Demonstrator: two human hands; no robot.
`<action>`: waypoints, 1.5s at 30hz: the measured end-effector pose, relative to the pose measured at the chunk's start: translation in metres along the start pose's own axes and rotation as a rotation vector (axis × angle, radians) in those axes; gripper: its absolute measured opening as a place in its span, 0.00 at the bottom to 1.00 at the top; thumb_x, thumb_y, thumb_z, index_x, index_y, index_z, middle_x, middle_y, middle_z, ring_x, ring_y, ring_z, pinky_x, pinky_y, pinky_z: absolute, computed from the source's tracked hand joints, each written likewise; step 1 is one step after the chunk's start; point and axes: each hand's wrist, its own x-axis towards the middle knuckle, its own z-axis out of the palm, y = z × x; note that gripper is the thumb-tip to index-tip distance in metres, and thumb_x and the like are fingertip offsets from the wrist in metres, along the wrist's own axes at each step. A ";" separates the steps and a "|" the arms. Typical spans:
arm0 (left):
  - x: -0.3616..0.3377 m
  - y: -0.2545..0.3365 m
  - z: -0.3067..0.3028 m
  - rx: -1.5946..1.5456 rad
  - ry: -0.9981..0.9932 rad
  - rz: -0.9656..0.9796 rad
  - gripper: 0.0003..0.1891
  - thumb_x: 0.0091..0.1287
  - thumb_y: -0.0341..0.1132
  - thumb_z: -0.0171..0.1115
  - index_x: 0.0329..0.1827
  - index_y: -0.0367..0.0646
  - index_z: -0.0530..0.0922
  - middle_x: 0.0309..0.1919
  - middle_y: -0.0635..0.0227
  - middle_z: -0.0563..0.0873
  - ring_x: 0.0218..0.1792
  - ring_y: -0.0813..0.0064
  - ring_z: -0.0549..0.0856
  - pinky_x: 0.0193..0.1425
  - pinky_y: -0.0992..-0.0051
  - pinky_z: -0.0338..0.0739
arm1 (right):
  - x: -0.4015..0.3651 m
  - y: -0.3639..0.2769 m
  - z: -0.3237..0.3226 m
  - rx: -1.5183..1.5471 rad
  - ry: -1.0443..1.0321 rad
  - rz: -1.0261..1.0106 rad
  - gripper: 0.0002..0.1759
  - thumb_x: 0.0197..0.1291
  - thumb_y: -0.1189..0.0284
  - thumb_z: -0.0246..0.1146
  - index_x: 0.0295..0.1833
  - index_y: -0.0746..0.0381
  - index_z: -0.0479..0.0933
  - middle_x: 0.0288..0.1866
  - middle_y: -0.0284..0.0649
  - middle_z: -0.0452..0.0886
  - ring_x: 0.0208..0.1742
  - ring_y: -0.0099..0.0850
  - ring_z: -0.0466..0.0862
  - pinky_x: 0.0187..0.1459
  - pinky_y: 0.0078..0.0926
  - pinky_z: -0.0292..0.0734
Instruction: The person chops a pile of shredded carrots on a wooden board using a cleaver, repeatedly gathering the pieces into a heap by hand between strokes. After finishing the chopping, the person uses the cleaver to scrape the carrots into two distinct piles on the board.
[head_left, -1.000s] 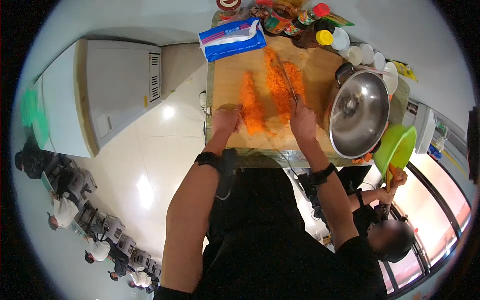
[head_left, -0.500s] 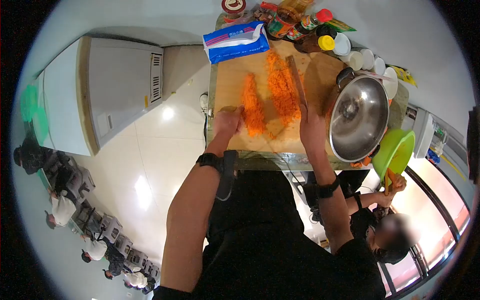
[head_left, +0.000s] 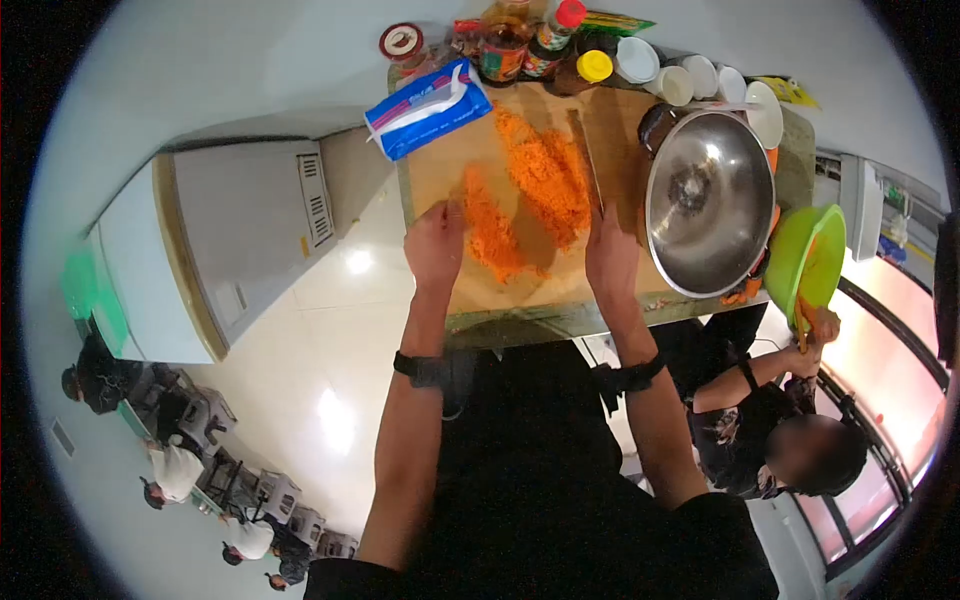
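My right hand (head_left: 612, 255) is closed around the handle of a knife (head_left: 588, 160), whose blade is seen nearly edge-on and points away from me. The blade stands along the right edge of a large heap of shredded carrot (head_left: 548, 175) on a wooden cutting board (head_left: 420, 180). To the left lies a narrower heap of shredded carrot (head_left: 488, 230). My left hand (head_left: 435, 250) is beside that narrower heap, at the board's left side, with its fingers curled closed. Whether anything is inside those fingers is hidden.
A steel wok (head_left: 710, 200) sits at the board's right. Beyond it, a person's hand (head_left: 822, 325) works at a green bowl (head_left: 820, 250). Behind the board are a blue tissue pack (head_left: 430, 110), a yellow-capped bottle (head_left: 580, 72) and white cups (head_left: 675, 85). A white freezer (head_left: 240, 200) stands left.
The whole view has turned and shifted. My left hand has drawn slightly away from the narrow carrot heap. The knife remains in my right hand, beside the large heap.
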 end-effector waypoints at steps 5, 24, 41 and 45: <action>0.061 0.033 0.033 0.141 0.061 0.558 0.25 0.70 0.35 0.59 0.70 0.41 0.69 0.66 0.49 0.74 0.67 0.47 0.73 0.69 0.55 0.72 | -0.004 0.011 0.019 -0.062 0.074 0.090 0.16 0.68 0.71 0.55 0.59 0.63 0.66 0.28 0.54 0.83 0.33 0.57 0.86 0.34 0.56 0.81; 0.037 0.046 0.077 0.204 -0.233 0.605 0.27 0.72 0.31 0.53 0.75 0.42 0.66 0.76 0.55 0.66 0.75 0.55 0.67 0.76 0.56 0.65 | 0.019 0.022 0.021 -0.053 0.053 -0.030 0.23 0.67 0.72 0.55 0.67 0.58 0.66 0.27 0.52 0.85 0.28 0.51 0.87 0.28 0.50 0.83; -0.055 -0.008 0.080 0.635 -0.320 0.981 0.18 0.62 0.35 0.60 0.55 0.49 0.82 0.62 0.63 0.78 0.70 0.58 0.71 0.77 0.60 0.65 | 0.003 0.047 0.031 0.021 0.019 -0.208 0.18 0.66 0.71 0.56 0.61 0.54 0.68 0.25 0.48 0.84 0.28 0.51 0.87 0.28 0.51 0.81; -0.049 -0.015 0.065 0.764 -0.320 0.952 0.16 0.64 0.33 0.58 0.55 0.49 0.81 0.61 0.66 0.78 0.69 0.60 0.72 0.77 0.62 0.64 | -0.007 0.031 0.020 -0.023 -0.037 -0.172 0.12 0.67 0.73 0.55 0.55 0.57 0.69 0.26 0.51 0.83 0.30 0.55 0.85 0.31 0.53 0.80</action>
